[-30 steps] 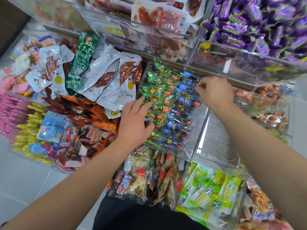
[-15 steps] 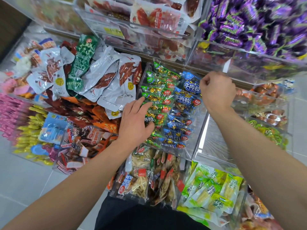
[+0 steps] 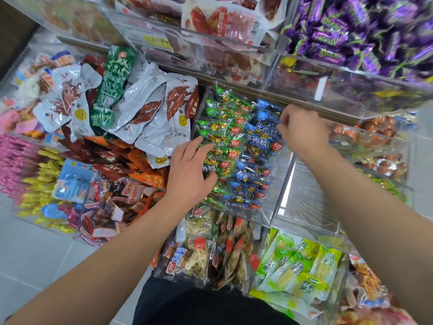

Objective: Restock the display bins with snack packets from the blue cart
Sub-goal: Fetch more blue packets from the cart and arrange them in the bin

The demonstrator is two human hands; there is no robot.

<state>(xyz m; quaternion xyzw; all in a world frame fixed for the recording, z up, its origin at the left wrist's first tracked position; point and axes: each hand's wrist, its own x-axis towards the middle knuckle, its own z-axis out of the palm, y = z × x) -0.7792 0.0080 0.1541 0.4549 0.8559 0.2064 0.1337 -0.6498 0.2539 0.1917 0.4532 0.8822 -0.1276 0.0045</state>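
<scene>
A: Left hand (image 3: pixel 189 177)?
B: Flat, palm down, fingers (image 3: pixel 196 146) spread apart, resting on the green beef-cube packets (image 3: pixel 220 137) in the middle clear bin (image 3: pixel 278 200). Not gripping anything.
A: Right hand (image 3: pixel 302 132)?
B: Curled, fingers drawn together at the back of the same bin, around 1 o'clock from the left hand. They touch the top edge of the blue beef-cube packets (image 3: pixel 260 146); whether they actually pinch one, cannot tell, the knuckles hide the tips.
A: Layout of that bin?
B: Two rows of overlapping packets: green on the left, blue on the right, side by side and touching.
A: Neighbours?
B: At 9 o'clock, a pile of white meat-snack pouches (image 3: pixel 150 113) with one dark green pouch (image 3: pixel 112 85) standing among them, orange-red packets (image 3: pixel 131 160) below. At 3 o'clock, an almost bare clear bin (image 3: pixel 304 202). At 6 o'clock, tan packs with red labels (image 3: pixel 199 252), and light green packets (image 3: pixel 300 266) at 5 o'clock.
A: Upper shelf?
B: Red sausage packs (image 3: pixel 222 22) at 12 o'clock, purple wrapped candies (image 3: pixel 358 29) at 1–2 o'clock.
A: Far left?
B: Pink and yellow items, blurred.
A: Cart?
B: Not visible in this view.
</scene>
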